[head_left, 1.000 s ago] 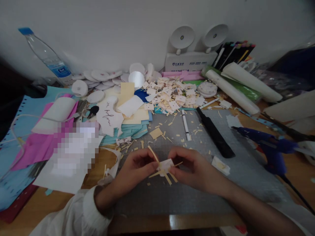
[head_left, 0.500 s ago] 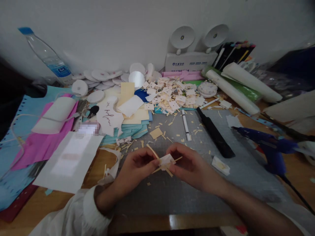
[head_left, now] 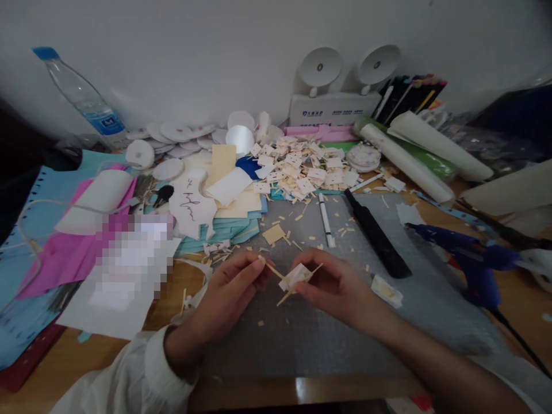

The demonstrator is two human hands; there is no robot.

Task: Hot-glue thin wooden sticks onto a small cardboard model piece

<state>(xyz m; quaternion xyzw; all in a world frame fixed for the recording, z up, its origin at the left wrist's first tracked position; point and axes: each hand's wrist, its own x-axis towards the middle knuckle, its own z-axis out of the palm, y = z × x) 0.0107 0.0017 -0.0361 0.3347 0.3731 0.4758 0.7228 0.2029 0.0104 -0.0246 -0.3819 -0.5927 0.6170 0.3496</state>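
At the near edge of the bench, over the grey cutting mat [head_left: 328, 339], the person's two hands meet above the mat's middle. The left hand [head_left: 233, 287], coming out of a white sleeve [head_left: 129, 379], has its grip closed on the end of a thin cream paper strip [head_left: 272, 268], pinched between thumb and forefinger. The right hand [head_left: 334, 284] has its grip closed on a small white paper tag with cream strips stuck across it [head_left: 296, 278]; the tag is held in the air just above the mat, tilted, and the strip from the left hand runs to its edge. Just right of the right hand a small white and cream scrap [head_left: 387, 290] lies on the mat. To the left, a white paper sheet [head_left: 107, 299] lies on the wooden bench over pink paper [head_left: 64, 259]. Further back on the mat lie a white pen [head_left: 325, 219] and a long black bar-shaped tool [head_left: 376, 233], amid cream offcuts. A blue glue gun [head_left: 470, 259] rests at the right. Beyond the mat sits a heap of small white and cream paper tags [head_left: 302, 164], with white round discs [head_left: 176, 135] to its left and white paper rolls [head_left: 422, 155] to its right. By the wall, a clear plastic water bottle with a blue cap [head_left: 81, 100] leans at far left, and a white box with two round dishes [head_left: 340, 95] stands in the middle.
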